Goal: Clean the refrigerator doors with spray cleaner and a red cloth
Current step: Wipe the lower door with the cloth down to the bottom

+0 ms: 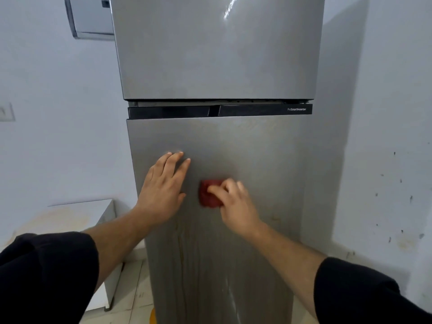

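The right grip (233,202) curls its fingers round a crumpled red cloth (209,194) pressed on the smooth grey metal lower door (268,171), while at its 9 o'clock the left grip (163,188) lies flat, fingers straight, on it.

Fridge doors (245,148) were brushed silver-grey, black strip (219,111) between them; cloth (209,194) red; sleeves (46,265) black; walls (58,113) pale bluish-white.
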